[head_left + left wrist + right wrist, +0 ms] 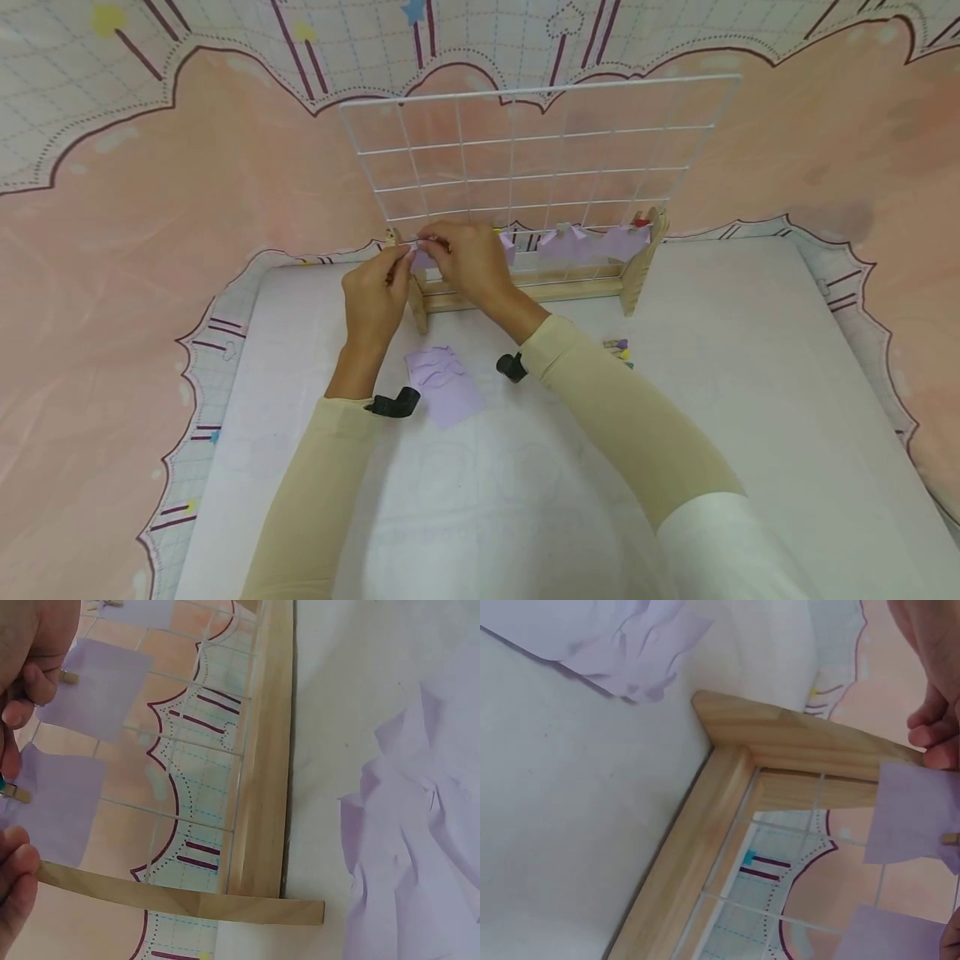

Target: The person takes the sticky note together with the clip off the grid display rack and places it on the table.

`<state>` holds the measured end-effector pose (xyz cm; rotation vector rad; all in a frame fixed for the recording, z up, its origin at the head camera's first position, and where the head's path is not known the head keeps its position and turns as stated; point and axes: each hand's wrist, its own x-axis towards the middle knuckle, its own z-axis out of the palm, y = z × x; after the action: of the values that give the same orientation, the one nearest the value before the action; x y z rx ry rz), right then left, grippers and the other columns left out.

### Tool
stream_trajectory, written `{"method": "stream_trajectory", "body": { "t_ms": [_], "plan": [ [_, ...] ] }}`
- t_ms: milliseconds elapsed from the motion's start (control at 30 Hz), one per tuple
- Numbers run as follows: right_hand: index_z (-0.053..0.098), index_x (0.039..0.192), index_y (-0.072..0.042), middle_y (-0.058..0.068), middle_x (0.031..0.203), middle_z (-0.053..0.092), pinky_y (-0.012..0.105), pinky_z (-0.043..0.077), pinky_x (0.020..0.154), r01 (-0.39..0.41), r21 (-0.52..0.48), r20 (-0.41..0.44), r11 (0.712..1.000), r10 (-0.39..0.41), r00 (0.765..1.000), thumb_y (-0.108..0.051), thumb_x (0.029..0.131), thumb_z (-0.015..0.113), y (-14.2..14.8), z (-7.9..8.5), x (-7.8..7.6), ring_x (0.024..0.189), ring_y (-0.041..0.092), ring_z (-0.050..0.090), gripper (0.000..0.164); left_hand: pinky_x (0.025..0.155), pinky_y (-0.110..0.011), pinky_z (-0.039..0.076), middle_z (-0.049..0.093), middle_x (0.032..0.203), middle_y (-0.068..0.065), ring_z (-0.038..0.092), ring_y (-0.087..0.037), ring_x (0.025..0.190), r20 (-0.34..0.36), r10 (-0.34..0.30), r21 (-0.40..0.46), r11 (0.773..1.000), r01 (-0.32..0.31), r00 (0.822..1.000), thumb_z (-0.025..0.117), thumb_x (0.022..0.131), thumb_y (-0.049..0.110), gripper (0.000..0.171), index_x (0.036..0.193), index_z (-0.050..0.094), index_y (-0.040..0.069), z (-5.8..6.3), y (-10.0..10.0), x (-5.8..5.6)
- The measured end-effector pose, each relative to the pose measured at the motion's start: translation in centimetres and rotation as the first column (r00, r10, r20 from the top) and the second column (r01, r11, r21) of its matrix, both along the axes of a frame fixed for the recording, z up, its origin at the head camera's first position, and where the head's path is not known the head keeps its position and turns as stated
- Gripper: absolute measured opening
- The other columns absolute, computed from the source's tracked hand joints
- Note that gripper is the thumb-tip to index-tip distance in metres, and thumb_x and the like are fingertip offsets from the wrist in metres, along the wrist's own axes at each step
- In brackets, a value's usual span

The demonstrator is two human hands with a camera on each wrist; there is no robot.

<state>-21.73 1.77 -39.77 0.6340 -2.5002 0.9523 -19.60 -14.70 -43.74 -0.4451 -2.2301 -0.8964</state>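
At the left end of a white wire grid (540,175), my left hand (375,300) pinches the edge of a small purple paper (64,802). Close beside it, my right hand (472,258) has thumb and forefinger together at a small wooden clothespin (16,793) with a teal end, which sits on that same paper. The fingertips of the right hand are partly cut off in the wrist views. More purple papers (592,244) hang in a row along the grid's lower part, held by clothespins, one with a red piece (641,222).
Wooden feet and a wooden bar (562,290) carry the grid on a white table surface (787,417). A pile of crumpled-edged purple papers (446,392) lies in front. Several loose clothespins (621,353) lie right of the right forearm. A patterned cloth surrounds the table.
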Motion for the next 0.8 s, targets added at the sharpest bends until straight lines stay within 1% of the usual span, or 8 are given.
{"method": "stream_trajectory", "body": {
  "t_ms": [133,333,400,433,533,600,700,800],
  "plan": [
    [0.080,0.106,-0.010,0.002,0.104,0.080,0.026,0.060,0.074,0.010,-0.009,-0.013,1.000,-0.010,1.000,-0.021,0.098,0.070,-0.1,-0.1,0.0,0.085,0.015,0.076,0.017,0.054,-0.035,0.051,0.076,0.084,-0.021,0.062,-0.027,0.058,-0.031,-0.010,0.005,1.000,0.010,0.999,0.064,0.101,0.014,0.024,0.101,0.076,-0.007,-0.3,-0.1,-0.2],
    [0.081,0.105,-0.010,0.002,0.103,0.080,0.027,0.060,0.075,0.036,-0.018,-0.033,0.999,-0.037,0.999,-0.022,0.097,0.071,-0.1,-0.3,0.2,0.087,0.016,0.077,0.017,0.058,-0.038,0.056,0.076,0.086,-0.020,0.068,-0.029,0.064,-0.047,-0.011,0.052,0.999,0.014,0.999,0.067,0.100,0.014,0.022,0.100,0.077,-0.006,-0.9,0.0,-0.6],
    [0.081,0.105,-0.010,0.002,0.103,0.080,0.027,0.059,0.075,0.042,-0.030,-0.029,0.999,-0.043,0.999,-0.022,0.097,0.071,-0.1,-0.4,0.2,0.086,0.015,0.077,0.017,0.059,-0.033,0.057,0.076,0.085,-0.020,0.070,-0.028,0.064,-0.040,-0.019,0.079,0.997,0.022,0.999,0.068,0.099,0.015,0.022,0.100,0.077,-0.005,-1.1,0.0,-0.6],
    [0.081,0.105,-0.010,0.003,0.103,0.080,0.026,0.059,0.074,0.040,-0.045,-0.027,0.998,-0.041,0.999,-0.022,0.097,0.071,-0.1,-0.5,0.2,0.083,0.015,0.077,0.017,0.060,-0.028,0.057,0.076,0.083,-0.020,0.070,-0.028,0.063,-0.034,-0.026,0.095,0.995,0.029,0.999,0.068,0.099,0.015,0.022,0.100,0.077,-0.006,-1.1,0.1,-0.6],
    [0.081,0.103,-0.009,0.004,0.101,0.080,0.025,0.058,0.068,0.028,-0.103,-0.031,0.994,-0.031,0.999,-0.021,0.096,0.072,0.0,-0.6,0.1,0.070,0.012,0.075,0.017,0.062,-0.013,0.053,0.076,0.079,-0.019,0.071,-0.028,0.061,-0.014,-0.058,0.165,0.985,0.060,0.998,0.068,0.099,0.015,0.023,0.099,0.077,-0.006,-1.0,0.2,-0.6],
    [0.081,0.102,-0.008,0.005,0.099,0.080,0.024,0.056,0.063,0.016,-0.148,-0.040,0.989,-0.022,0.999,-0.020,0.095,0.074,0.0,-0.7,0.1,0.060,0.012,0.072,0.015,0.062,-0.006,0.049,0.075,0.078,-0.020,0.071,-0.029,0.059,-0.003,-0.081,0.218,0.973,0.080,0.997,0.069,0.098,0.014,0.022,0.098,0.077,-0.007,-1.1,0.3,-0.6],
    [0.081,0.100,-0.007,0.007,0.097,0.080,0.023,0.054,0.057,0.005,-0.204,-0.044,0.979,-0.014,0.999,-0.018,0.094,0.075,0.0,-0.8,0.2,0.055,0.012,0.071,0.014,0.062,-0.004,0.048,0.075,0.075,-0.019,0.070,-0.030,0.058,-0.002,-0.097,0.277,0.956,0.094,0.995,0.070,0.097,0.012,0.019,0.097,0.077,-0.006,-1.2,0.4,-0.6],
    [0.081,0.101,-0.006,0.008,0.096,0.080,0.021,0.053,0.055,-0.009,-0.262,-0.019,0.965,0.004,1.000,-0.018,0.093,0.075,0.0,-0.8,0.2,0.055,0.013,0.070,0.015,0.061,-0.004,0.048,0.074,0.071,-0.019,0.068,-0.030,0.057,0.000,-0.098,0.302,0.949,0.093,0.995,0.071,0.096,0.010,0.017,0.095,0.077,-0.006,-1.2,0.4,-0.5]
  ]
}}
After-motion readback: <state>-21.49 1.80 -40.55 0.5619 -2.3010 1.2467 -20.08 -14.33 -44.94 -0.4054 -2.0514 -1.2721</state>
